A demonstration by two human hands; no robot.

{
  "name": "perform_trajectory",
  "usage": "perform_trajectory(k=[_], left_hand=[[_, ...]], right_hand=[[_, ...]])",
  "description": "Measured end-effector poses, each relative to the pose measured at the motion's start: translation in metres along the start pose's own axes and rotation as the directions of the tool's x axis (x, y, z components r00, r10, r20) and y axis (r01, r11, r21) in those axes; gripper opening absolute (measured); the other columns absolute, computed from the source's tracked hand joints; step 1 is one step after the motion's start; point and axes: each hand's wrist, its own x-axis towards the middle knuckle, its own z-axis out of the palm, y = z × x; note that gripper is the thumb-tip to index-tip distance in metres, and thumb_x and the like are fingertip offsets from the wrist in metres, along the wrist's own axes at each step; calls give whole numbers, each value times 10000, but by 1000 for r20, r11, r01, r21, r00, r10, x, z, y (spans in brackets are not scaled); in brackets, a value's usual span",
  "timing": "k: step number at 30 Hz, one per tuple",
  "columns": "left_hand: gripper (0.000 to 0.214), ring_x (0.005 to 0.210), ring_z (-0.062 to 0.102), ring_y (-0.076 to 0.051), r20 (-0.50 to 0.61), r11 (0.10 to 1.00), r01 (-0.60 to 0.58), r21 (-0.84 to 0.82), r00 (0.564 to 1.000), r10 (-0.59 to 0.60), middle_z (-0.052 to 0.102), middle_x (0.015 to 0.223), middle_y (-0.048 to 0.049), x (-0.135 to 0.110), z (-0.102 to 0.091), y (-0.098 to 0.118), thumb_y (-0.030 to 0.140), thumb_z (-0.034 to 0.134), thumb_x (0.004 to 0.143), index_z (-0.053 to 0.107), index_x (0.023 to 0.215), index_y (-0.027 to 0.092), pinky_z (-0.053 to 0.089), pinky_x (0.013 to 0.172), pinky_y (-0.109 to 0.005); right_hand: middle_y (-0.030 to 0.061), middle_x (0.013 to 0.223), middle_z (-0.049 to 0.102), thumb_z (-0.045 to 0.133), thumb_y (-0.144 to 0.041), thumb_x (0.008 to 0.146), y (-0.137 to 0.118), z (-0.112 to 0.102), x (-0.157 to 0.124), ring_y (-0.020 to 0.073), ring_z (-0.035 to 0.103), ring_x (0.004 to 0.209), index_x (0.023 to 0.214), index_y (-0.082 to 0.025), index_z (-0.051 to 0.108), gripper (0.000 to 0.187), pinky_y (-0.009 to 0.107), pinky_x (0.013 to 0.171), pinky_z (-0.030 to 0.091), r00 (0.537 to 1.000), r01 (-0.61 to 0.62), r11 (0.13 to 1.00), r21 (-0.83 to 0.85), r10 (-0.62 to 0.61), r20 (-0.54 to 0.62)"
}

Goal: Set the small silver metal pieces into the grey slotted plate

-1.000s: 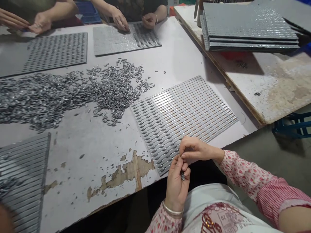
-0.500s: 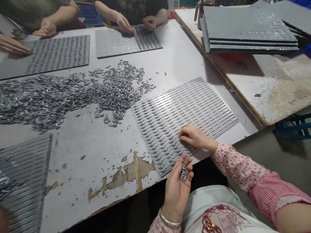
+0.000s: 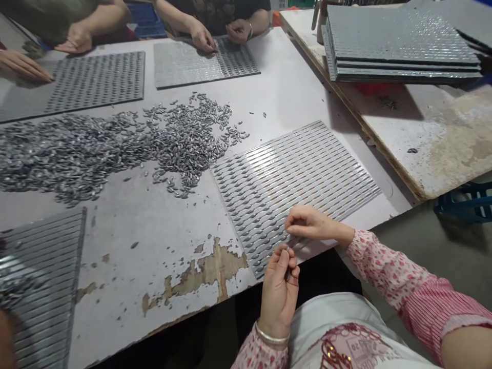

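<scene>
In front of me lies a grooved grey board (image 3: 307, 169), with small spindle-shaped metal pieces (image 3: 246, 205) set in rows along its left part. My left hand (image 3: 279, 289), palm up at the board's near edge, has its fingers curled over a few of the same metal pieces, mostly hidden. A bright tip shows at its thumb. My right hand (image 3: 309, 223) is just above the board's near rows, thumb and forefinger closed together. What its fingertips hold, if anything, cannot be made out.
A big heap of loose metal pieces (image 3: 115, 148) spreads across the table's middle. Two co-workers' hands (image 3: 202, 37) work over boards opposite. Another grooved board (image 3: 46, 287) lies at the lower left. Stacked boards (image 3: 400, 41) stand on the side table (image 3: 453, 138).
My left hand's fingers have folded over the pieces that lay open in its palm, with the thumb now against the fingers. My right hand has shifted slightly toward me.
</scene>
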Motion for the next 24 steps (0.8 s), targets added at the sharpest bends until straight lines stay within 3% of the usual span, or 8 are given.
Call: perform_trajectory(k=[3, 6, 9, 12, 14, 17, 19, 24], left_hand=[[179, 557, 522, -35, -25, 999, -43, 17, 999, 43, 593, 718, 14, 4, -1, -1, 179, 756, 663, 632, 791, 162, 430, 475, -115], [149, 556, 547, -43, -17, 992, -109, 58, 994, 110, 604, 695, 20, 5, 1, -1, 162, 736, 684, 641, 799, 162, 456, 495, -124], [157, 746, 629, -102, -15, 991, -124, 43, 992, 125, 662, 881, -49, 3, 4, 2, 143, 631, 781, 649, 937, 151, 533, 656, -185], [252, 917, 630, -150, -43, 998, -51, 40, 998, 53, 635, 1082, -135, 1, 6, 8, 105, 512, 846, 607, 1078, 126, 543, 757, -233], [226, 757, 630, -96, -75, 999, 6, 44, 997, -2, 646, 996, -120, 0, 5, 10, 124, 491, 866, 603, 1063, 124, 531, 636, -174], [141, 455, 443, -13, -29, 998, 69, 10, 997, -68, 566, 690, -7, 0, 1, 9, 204, 515, 872, 617, 929, 126, 375, 403, -106], [131, 415, 346, -9, 42, 996, 86, -20, 995, -85, 450, 589, 40, 0, -1, 7, 236, 545, 857, 613, 856, 124, 302, 369, -114], [194, 530, 418, -39, 79, 999, 48, -2, 996, -48, 545, 759, -21, 0, 0, 6, 181, 579, 822, 608, 1006, 126, 374, 461, -149]], right_hand=[[17, 787, 582, 558, -343, 900, -13, 0, -8, 118, 521, 728, 883, -146, 610, 205, 217, 653, 417, 990, 0, 981, 193, -27, 137], [15, 768, 585, 572, -349, 890, -15, 4, -11, 117, 529, 724, 839, -140, 610, 218, 221, 668, 424, 991, -14, 968, 251, -20, 132], [14, 769, 580, 553, -324, 902, -7, 6, -8, 115, 530, 691, 855, -142, 592, 192, 215, 619, 420, 996, -80, 957, 277, 64, 65], [15, 764, 574, 550, -270, 899, 4, 2, 2, 129, 510, 712, 821, -149, 578, 147, 244, 661, 406, 976, -116, 990, 81, 128, -173], [16, 754, 577, 573, -231, 879, 11, 1, 9, 146, 489, 744, 776, -154, 578, 129, 279, 730, 384, 958, -134, 982, -135, 93, -271], [21, 750, 583, 593, -209, 859, 20, 2, 17, 162, 464, 755, 757, -160, 586, 113, 300, 756, 348, 963, -170, 917, -361, 76, -259], [27, 760, 582, 593, -209, 854, 23, 5, 19, 172, 456, 769, 760, -163, 592, 105, 300, 743, 330, 966, -198, 870, -451, 94, -242], [34, 769, 573, 588, -197, 834, 22, 10, 21, 183, 440, 784, 756, -162, 565, 89, 294, 718, 313, 958, -249, 809, -532, 123, -261]])
